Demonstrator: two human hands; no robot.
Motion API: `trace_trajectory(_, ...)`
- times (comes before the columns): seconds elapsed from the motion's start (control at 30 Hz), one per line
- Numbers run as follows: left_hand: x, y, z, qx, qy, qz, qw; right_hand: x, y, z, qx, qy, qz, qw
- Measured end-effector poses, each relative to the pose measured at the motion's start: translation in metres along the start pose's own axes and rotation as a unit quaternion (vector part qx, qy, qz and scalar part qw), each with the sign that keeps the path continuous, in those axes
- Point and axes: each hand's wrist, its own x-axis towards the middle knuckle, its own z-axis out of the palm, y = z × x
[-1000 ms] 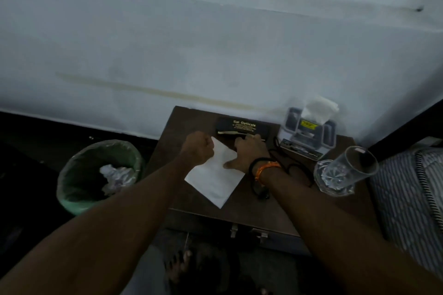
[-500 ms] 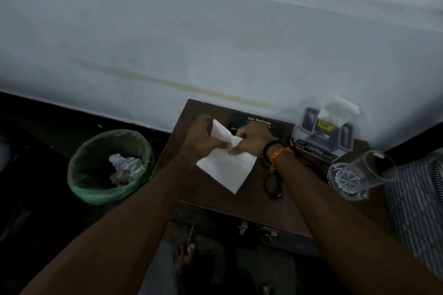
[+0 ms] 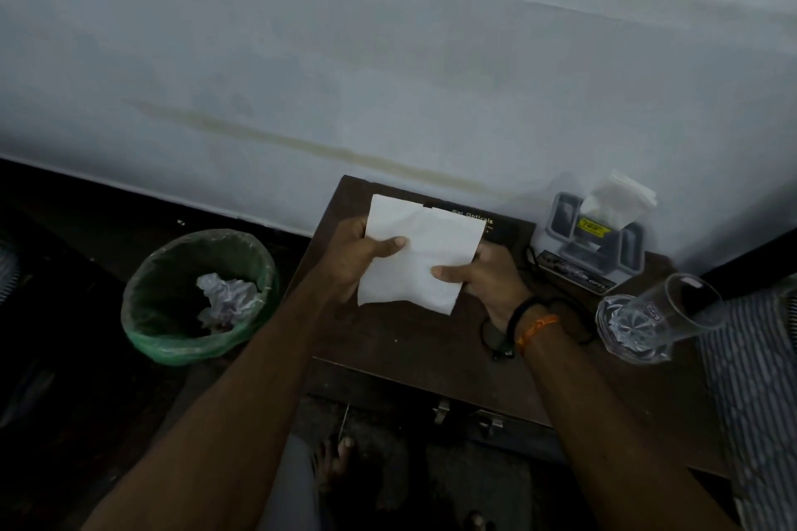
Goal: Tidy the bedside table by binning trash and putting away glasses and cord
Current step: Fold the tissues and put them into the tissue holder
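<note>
- Plainly, the counter (image 3: 401, 341) is the biggest thing here, a dark wooden top against the wall, carrying everything except the bin.
- Next comes the bin (image 3: 146, 315), lined in green, on the floor left of the counter and well apart from the hands; a crumpled paper (image 3: 226, 300) already lies inside.
- Then the white tissue (image 3: 416, 259), trash by the look of it, held up flat above the counter between both hands.
- The left hand (image 3: 358, 254) pinches its left edge, thumb on top and fingers curled behind.
- The right hand (image 3: 478, 276) pinches the lower right edge the same way.
- A clear glass tumbler (image 3: 655, 319) stands near the counter's right edge, just beside the right forearm.
- A tissue holder (image 3: 595, 241) sits at the back right.
- A dark glasses case (image 3: 496, 226) lies behind the tissue, partly hidden.
- The glasses (image 3: 496, 336) and a dark cord (image 3: 573, 306) lie under the right wrist, hard to make out.
- Risks, as I judge them: an uncrumpled sheet may flutter and miss the bin; swinging the right arm could knock the tumbler off; the wrist could drag the glasses or snag the cord.
</note>
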Motion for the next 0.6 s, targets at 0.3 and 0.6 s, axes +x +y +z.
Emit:
trace_trajectory(0.3,-0.001,-0.017,0.004,0.082,-0.017,-0.067,0.994,0.000,0.020,0.004,-0.019,0.044,-0.001,0.999)
trace_trajectory(0.6,-0.006,0.004,0.015,-0.062,-0.055,-0.091,0.992,0.006,0.015,-0.016,0.167,-0.011,0.011,0.986)
